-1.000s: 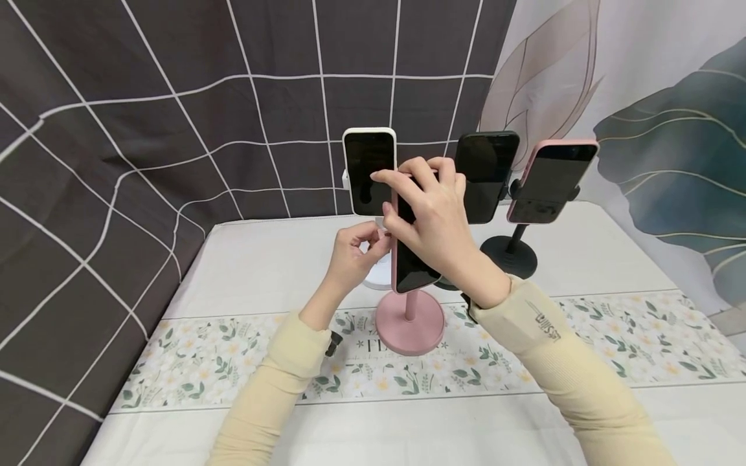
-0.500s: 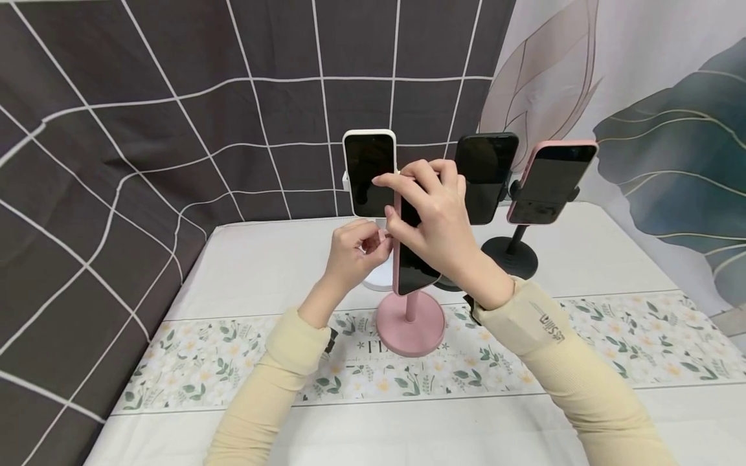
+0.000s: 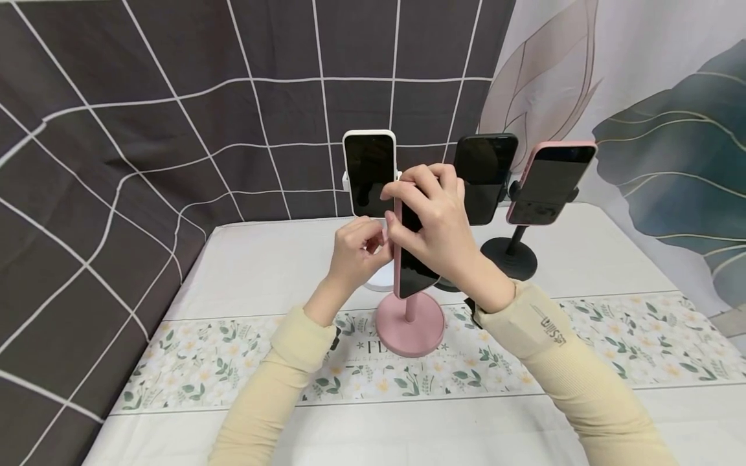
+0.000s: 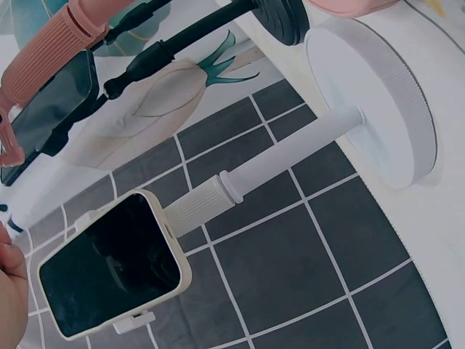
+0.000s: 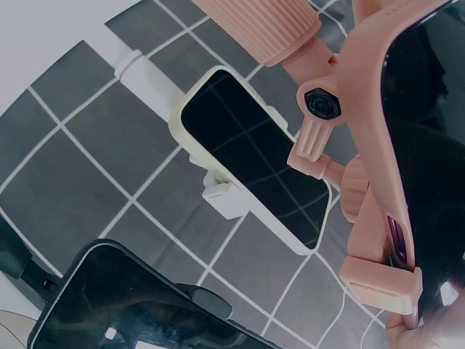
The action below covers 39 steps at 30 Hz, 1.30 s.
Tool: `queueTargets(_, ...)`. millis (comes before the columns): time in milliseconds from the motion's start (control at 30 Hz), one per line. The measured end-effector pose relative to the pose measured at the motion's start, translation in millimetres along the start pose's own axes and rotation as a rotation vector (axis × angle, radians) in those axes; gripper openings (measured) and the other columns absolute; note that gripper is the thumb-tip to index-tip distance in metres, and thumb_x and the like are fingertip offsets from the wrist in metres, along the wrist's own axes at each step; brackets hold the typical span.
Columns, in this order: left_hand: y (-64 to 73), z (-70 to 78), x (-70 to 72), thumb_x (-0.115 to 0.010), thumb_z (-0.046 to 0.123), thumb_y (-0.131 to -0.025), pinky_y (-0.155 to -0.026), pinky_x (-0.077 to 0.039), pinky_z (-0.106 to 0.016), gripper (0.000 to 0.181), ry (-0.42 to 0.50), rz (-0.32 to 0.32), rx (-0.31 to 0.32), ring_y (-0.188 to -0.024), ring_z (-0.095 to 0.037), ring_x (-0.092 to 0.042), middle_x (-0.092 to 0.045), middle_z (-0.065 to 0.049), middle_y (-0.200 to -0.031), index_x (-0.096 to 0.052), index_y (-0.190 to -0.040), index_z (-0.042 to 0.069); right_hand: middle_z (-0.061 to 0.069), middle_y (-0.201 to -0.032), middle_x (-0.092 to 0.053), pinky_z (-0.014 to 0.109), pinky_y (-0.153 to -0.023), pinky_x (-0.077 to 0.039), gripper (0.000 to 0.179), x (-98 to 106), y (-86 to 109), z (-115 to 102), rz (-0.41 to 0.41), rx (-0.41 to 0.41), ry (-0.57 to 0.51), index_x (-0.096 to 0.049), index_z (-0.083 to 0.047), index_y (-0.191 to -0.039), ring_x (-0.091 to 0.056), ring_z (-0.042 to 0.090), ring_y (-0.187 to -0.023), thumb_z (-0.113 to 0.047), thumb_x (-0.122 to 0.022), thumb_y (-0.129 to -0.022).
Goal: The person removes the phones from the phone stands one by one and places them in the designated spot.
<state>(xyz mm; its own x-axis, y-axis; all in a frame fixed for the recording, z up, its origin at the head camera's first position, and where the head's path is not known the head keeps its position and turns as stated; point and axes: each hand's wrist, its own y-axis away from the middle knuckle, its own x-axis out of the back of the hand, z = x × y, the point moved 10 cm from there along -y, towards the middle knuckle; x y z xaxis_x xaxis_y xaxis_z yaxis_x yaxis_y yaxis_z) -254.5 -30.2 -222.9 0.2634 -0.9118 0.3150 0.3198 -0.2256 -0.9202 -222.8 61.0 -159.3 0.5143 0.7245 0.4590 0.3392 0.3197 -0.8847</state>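
A pink-edged phone [image 3: 416, 275] stands tilted in the holder of a pink phone stand [image 3: 410, 323]. My right hand [image 3: 434, 217] grips the phone from the front, its index finger and thumb at the left edge, covering the upper screen. At that edge my left hand [image 3: 358, 252] has curled fingers, thumb and index pinching what appears to be the stand's side clamp; the contact is mostly hidden. From behind, in the right wrist view, the clamp [image 5: 381, 283] wraps the phone's edge near the stand's joint. Only a bit of the left hand [image 4: 11, 291] enters the left wrist view.
Behind are a white-framed phone [image 3: 370, 171] on a white stand [image 3: 380, 279], a black phone [image 3: 485, 175] on a dark stand, and another pink phone [image 3: 550, 184] on a black stand [image 3: 509, 259]. A floral runner [image 3: 233, 356] crosses the white table.
My right index finger has drawn in toward the phone's left edge. The phone has sunk slightly, and the left hand has shifted a little right and down, staying at its edge.
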Motion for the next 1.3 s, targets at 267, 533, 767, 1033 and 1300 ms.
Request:
queueTargets(267,0.1,-2.2,-3.0,-0.057,0.003,-0.071,-0.047,-0.036,-0.024,0.008,0.031,0.009,0.000,-0.050,-0.015,-0.043,-0.049,-0.008,-0.055,-0.053,-0.064,0.002,0.013,-0.095,-0.055,0.050,-0.073,-0.032,0.017,0.9,-0.2,0.3,0.014,0.005,-0.017,-0.063,-0.007,-0.096,-0.040,0.035,-0.096,-0.010,-0.058,-0.080)
queueTargets(533,-0.5,-3.1,-4.8,-0.060,0.002,-0.071,-0.048,-0.037,-0.024,0.007,0.043,-0.007,0.021,-0.051,-0.015,-0.045,-0.053,-0.009,-0.056,-0.055,-0.066,0.002,0.012,-0.095,-0.056,0.051,-0.079,-0.032,0.016,3.6,0.1,-1.5,0.030,0.015,-0.059,-0.063,-0.007,-0.095,-0.040,0.034,-0.097,-0.010,-0.057,-0.081)
queueTargets(767,0.8,-2.4,-6.6,-0.060,0.002,-0.071,-0.048,-0.037,-0.022,0.007,0.042,-0.011,0.027,-0.052,-0.015,-0.046,-0.053,-0.009,-0.057,-0.054,-0.066,0.002,0.013,-0.094,-0.056,0.051,-0.083,-0.031,0.016,4.9,2.2,-3.0,0.053,0.044,-0.093,-0.063,-0.006,-0.095,-0.040,0.034,-0.097,-0.008,-0.057,-0.081)
queueTargets(1033,3.9,-4.2,-8.5,-0.062,0.002,-0.070,-0.048,-0.033,-0.020,0.016,0.078,-0.018,0.068,-0.051,-0.014,-0.043,-0.048,-0.009,-0.055,-0.049,-0.061,0.003,0.014,-0.090,-0.055,0.045,-0.086,-0.031,0.014,13.6,6.4,-1.0,0.161,0.067,-0.229,-0.063,-0.004,-0.091,-0.039,0.034,-0.092,-0.006,-0.055,-0.079)
queueTargets(1300,1.8,-4.5,-8.6,-0.061,0.004,-0.072,-0.048,-0.032,-0.021,0.016,0.089,-0.017,0.081,-0.050,-0.014,-0.041,-0.047,-0.009,-0.054,-0.049,-0.061,0.003,0.015,-0.088,-0.055,0.040,-0.087,-0.030,0.014,16.7,7.3,-3.6,0.187,0.111,-0.301,-0.061,-0.003,-0.089,-0.038,0.033,-0.091,-0.013,-0.053,-0.084)
